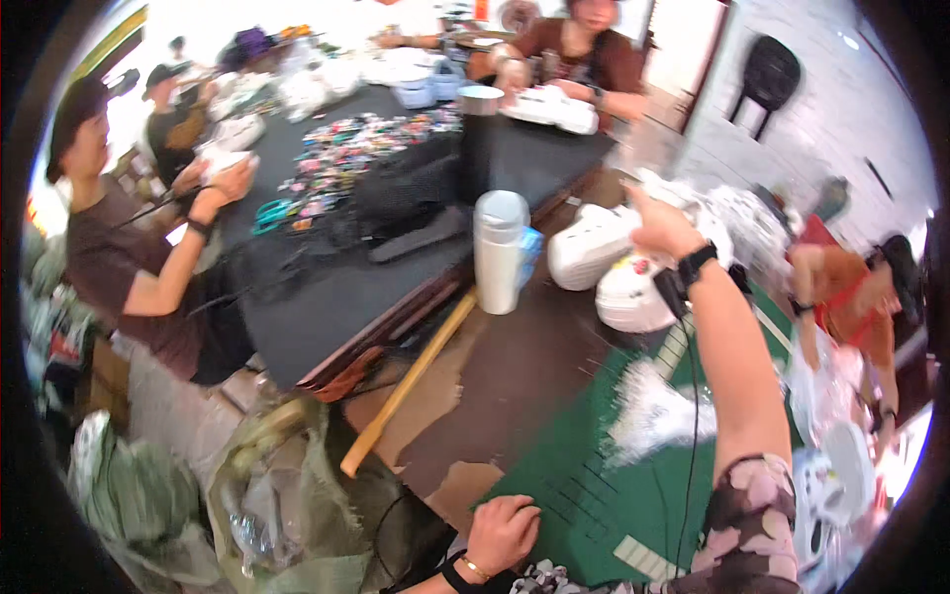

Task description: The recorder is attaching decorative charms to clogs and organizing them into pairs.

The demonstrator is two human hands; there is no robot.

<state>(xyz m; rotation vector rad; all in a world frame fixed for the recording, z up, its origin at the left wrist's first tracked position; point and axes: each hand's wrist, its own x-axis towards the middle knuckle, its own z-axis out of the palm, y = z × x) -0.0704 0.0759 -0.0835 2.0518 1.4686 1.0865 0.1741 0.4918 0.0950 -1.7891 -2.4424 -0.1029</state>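
Left hand (pixel 501 535) at the bottom edge, curled into a loose fist, knuckles resting on the brown bench (pixel 515 376) just at the corner of the green mat (pixel 584 495); holds nothing that shows. Dark band and thin bracelet on that wrist. Right forearm runs up from the floral sleeve (pixel 747 515), thin black cable trailing along it. A blurred white plastic wrap (pixel 653 411) lies on the mat just left of that forearm. Right hand (pixel 661 228) raised further out, black watch on the wrist, fingers closed around something white and blurred; cannot tell exactly what is gripped. Directly below that hand sit two white clogs (pixel 618 267) on the bench, one with small coloured charms on top. Left of them stands a tall white tumbler (pixel 499 252), upright. A long wooden stick (pixel 408 384) lies along the bench edge. Sacks (pixel 267 495) on the floor lower left. Beyond, a black cloth (pixel 327 287) covers the bench, strewn with small coloured charms (pixel 356 148). A seated person (pixel 119 257) at left handles something white; another person (pixel 579 49) at the far end holds a white clog. A third person (pixel 841 297) at right, blurred.
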